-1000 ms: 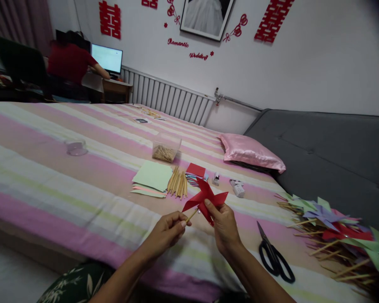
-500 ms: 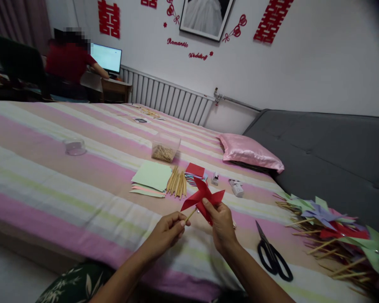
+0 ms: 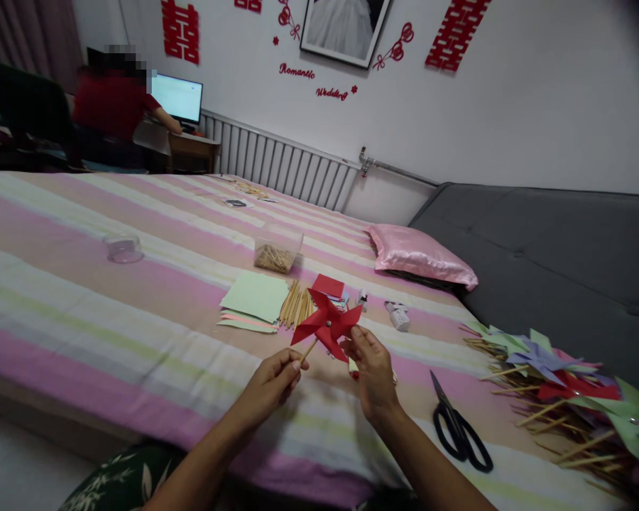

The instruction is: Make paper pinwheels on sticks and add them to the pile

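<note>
A red paper pinwheel (image 3: 326,323) with a shiny pin at its centre is held up over the bed. My left hand (image 3: 277,380) pinches its thin wooden stick below the blades. My right hand (image 3: 370,365) has its fingertips closed at the edge of the right blade. Just beyond lie a stack of pale green paper squares (image 3: 255,294), a bundle of sticks (image 3: 297,305) and red paper squares (image 3: 329,285). Black-handled scissors (image 3: 458,426) rest to the right of my right hand. Small items under the pinwheel are partly hidden.
Finished pinwheels (image 3: 569,383) are heaped at the right. Farther back stand a clear box of sticks (image 3: 274,257) and a clear round lid (image 3: 124,248). A small white box (image 3: 397,316) lies near a pink pillow (image 3: 423,255). A person (image 3: 111,106) sits at a desk.
The pinwheel has turned to face me and moved slightly left. My right hand's grip has shifted from the pinwheel's middle to the edge of a blade. My left hand still holds the stick.
</note>
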A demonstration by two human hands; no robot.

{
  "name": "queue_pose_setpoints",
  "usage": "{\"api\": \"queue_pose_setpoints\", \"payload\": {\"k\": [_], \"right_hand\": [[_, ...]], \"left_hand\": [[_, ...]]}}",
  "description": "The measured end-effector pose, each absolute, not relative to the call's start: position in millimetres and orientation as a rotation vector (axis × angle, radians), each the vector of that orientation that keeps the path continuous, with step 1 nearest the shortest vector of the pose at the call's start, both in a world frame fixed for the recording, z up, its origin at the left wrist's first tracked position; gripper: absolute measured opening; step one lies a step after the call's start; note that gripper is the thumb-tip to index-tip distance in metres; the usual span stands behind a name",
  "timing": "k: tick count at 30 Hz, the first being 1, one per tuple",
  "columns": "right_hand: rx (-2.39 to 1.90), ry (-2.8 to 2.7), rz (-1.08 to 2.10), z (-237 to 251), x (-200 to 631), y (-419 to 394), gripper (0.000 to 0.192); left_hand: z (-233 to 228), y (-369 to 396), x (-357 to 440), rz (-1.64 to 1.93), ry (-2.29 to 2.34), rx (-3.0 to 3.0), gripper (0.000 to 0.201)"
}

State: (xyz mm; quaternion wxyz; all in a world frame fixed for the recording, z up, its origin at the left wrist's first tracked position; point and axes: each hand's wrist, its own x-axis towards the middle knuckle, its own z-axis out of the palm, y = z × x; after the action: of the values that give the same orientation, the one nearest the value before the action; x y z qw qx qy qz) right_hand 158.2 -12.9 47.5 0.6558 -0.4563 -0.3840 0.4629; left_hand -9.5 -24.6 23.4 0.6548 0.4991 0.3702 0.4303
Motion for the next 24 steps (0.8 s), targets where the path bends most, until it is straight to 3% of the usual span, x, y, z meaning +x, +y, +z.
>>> {"api": "queue_pose_setpoints", "payload": {"k": [24], "right_hand": [[-1.077,-0.903,1.050,47.9,157.0,-12.6,0.027]], "left_hand": [[19.3,-20.1,-14.4,1.011,0.847,1.131,0.033]]}}
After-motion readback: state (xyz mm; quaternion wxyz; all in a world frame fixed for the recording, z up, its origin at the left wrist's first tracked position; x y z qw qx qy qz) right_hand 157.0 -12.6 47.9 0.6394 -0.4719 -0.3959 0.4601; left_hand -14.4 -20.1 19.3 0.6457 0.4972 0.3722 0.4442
